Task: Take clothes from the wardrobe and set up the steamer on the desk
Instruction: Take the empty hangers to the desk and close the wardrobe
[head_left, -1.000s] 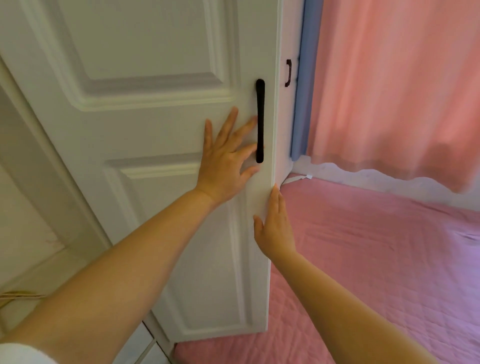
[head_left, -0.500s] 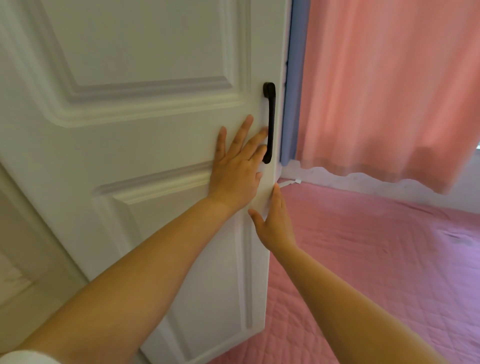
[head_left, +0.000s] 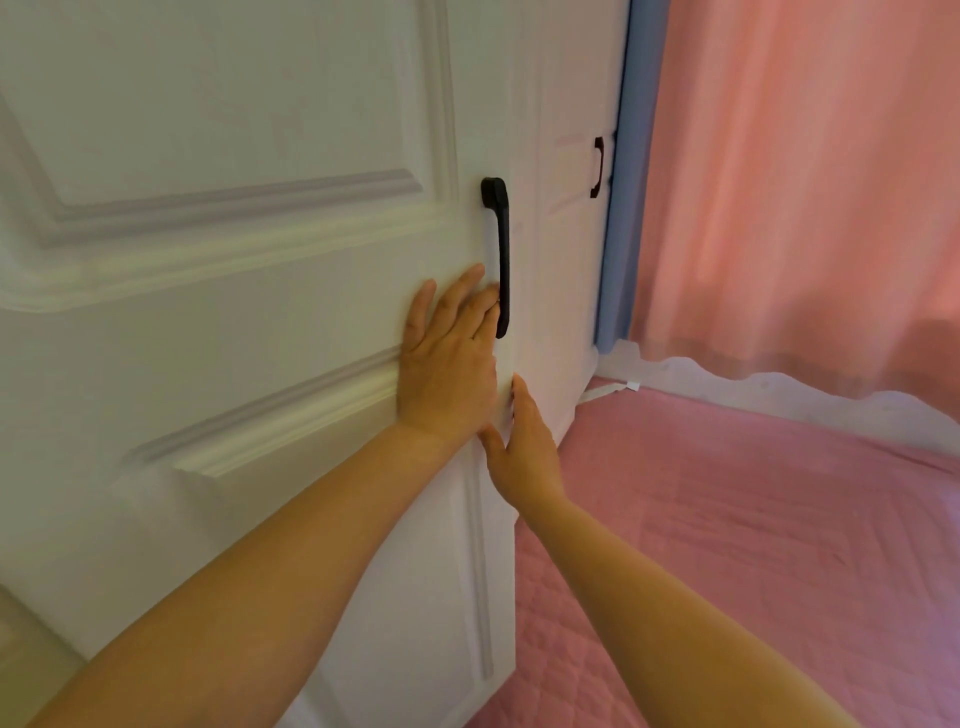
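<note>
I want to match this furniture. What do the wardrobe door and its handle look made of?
The wardrobe door looks like painted wood or fibreboard: smooth white satin surface with moulded panels. Its handle looks like matt black metal, possibly plastic: dark, with little shine.

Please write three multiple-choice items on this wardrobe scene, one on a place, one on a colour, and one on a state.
1. Where is the left hand?
A. Flat on the door panel beside the black handle
B. On the curtain
C. On the bed cover

2. What colour is the bed cover?
A. Green
B. Pink
C. White

3. How is the right hand?
A. Curled round the handle
B. Made into a fist
C. Straight-fingered at the door's edge

Answers:
1 A: the left hand lies with its palm on the white wardrobe door, fingertips by the black handle.
2 B: the bed cover is pink.
3 C: the right hand has straight fingers along the door's edge, gripping nothing.
</note>
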